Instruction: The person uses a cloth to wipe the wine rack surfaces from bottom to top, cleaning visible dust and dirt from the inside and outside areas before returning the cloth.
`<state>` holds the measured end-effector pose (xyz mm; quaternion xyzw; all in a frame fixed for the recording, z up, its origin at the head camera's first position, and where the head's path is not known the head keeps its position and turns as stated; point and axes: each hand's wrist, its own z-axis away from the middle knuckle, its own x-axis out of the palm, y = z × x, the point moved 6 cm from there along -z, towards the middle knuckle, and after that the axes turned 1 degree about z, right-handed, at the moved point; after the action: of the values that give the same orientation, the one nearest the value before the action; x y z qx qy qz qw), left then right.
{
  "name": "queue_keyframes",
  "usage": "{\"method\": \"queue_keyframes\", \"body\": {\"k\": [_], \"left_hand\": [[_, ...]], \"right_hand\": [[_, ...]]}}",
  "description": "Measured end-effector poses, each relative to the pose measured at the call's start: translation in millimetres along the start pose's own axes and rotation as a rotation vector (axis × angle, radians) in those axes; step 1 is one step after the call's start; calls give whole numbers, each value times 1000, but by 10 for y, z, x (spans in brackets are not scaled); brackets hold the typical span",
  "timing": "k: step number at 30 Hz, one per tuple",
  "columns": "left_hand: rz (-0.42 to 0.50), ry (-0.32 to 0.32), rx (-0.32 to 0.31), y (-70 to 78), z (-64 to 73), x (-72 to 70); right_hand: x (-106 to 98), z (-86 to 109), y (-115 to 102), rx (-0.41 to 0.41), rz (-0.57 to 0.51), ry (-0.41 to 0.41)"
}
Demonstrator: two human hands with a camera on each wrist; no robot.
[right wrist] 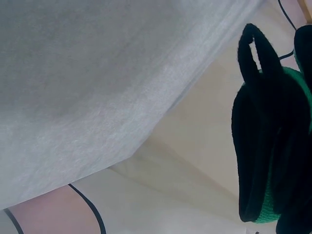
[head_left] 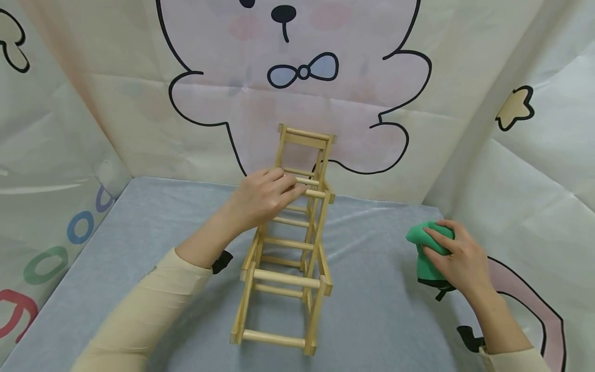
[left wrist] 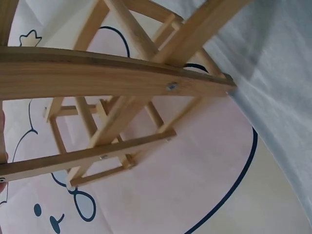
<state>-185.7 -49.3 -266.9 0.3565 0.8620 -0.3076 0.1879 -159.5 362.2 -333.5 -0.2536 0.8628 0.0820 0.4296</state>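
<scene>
Wooden rack (head_left: 288, 243): near end foremost on blue tabletop (head_left: 372, 315). Right hand (head_left: 465, 261): fingers grasping green cloth item (head_left: 426, 267), apart from rack. Left hand (head_left: 266, 200): fingers curled round upper rung; advisable, if wiping, a firm steadying hold.

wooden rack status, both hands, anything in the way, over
Left hand grips wooden rack, upper part. Right hand holds green cloth, apart from rack. Rack standing; left hand hides some of it.

There is one wooden rack (head_left: 288, 243) and one green cloth (head_left: 426, 266).
</scene>
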Motion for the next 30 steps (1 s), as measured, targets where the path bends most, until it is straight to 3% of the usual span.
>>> {"method": "queue_keyframes", "body": {"k": [15, 25, 30], "left_hand": [[150, 65, 88, -156, 53, 111], [103, 75, 220, -197, 64, 126], [157, 76, 267, -223, 42, 128]], "right_hand": [[-10, 22, -7, 26, 1, -14], [-3, 35, 28, 33, 9, -13], [-8, 49, 43, 36, 6, -14]]}}
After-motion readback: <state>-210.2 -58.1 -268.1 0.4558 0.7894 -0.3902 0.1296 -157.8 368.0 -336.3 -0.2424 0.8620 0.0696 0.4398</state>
